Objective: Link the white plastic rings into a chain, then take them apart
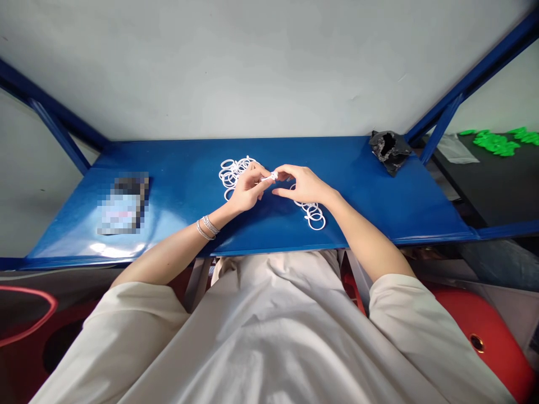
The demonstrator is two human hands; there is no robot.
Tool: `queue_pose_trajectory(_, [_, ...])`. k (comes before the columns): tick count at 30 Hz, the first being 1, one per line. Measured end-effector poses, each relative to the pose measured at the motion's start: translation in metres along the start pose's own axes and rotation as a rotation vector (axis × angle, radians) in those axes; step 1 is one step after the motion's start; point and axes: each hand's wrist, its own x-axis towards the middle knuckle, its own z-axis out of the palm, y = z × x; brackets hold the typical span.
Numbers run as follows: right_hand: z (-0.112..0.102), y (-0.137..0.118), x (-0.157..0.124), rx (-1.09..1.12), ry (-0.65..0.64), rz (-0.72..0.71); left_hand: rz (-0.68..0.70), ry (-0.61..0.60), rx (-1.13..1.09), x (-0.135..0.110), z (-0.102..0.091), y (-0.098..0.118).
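My left hand (249,189) is closed, thumb and fingers pinching a small white plastic piece (273,176), probably the end of a white ring; its full shape is hidden by the fingers. Close on its right is my right hand (306,183), thumb and forefinger apart. Its forefinger reaches to the white piece, but whether it touches I cannot tell. A pile of white plastic rings (228,177) lies on the blue table (181,168) behind and left of my left hand. More white rings (315,217) lie below my right hand, partly covered by it.
At the table's left lies a blurred-out flat object (123,205). A crumpled black plastic bag (391,150) sits at the back right. Blue frame bars rise at both sides. Green pieces (497,143) lie on a dark surface farther right. A red stool (475,331) stands below right.
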Motion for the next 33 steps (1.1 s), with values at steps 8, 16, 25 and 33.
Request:
queue_pose_trajectory(8, [0.011,0.005,0.002,0.008,0.055,-0.124,0.008,-0.040,0.025,0.000,0.001,-0.006])
queue_pose_trajectory(16, [0.012,0.001,0.000,-0.053,-0.029,-0.105,-0.108,-0.045,-0.058,-0.002,0.008,0.002])
queue_pose_trajectory(25, [0.002,-0.012,-0.001,-0.144,-0.077,0.064,-0.001,-0.031,0.266,-0.003,0.006,0.007])
queue_pose_trajectory(33, [0.006,-0.014,-0.001,-0.158,-0.150,0.121,0.083,-0.121,0.386,-0.003,0.005,0.013])
